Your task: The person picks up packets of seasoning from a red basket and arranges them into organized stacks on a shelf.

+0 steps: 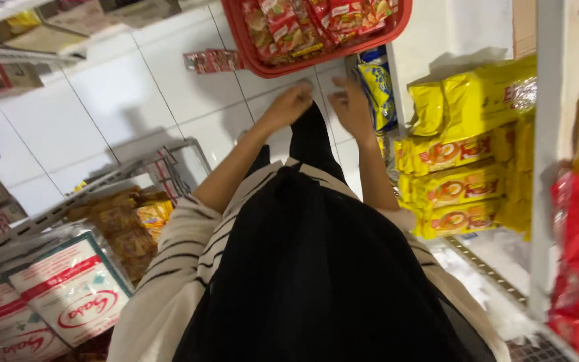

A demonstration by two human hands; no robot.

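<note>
Red basket (397, 27) of snack packets sits on the white tiled floor (102, 100) just ahead of us. We reach down toward its near rim, left hand (289, 104) and right hand (351, 104) both loosely open and empty, so we judge the next move needs a firm grip on that rim.

Red packets (303, 23) fill the basket; yellow packs (460, 188) stacked right (white sacks (68, 295) lower left)
</note>
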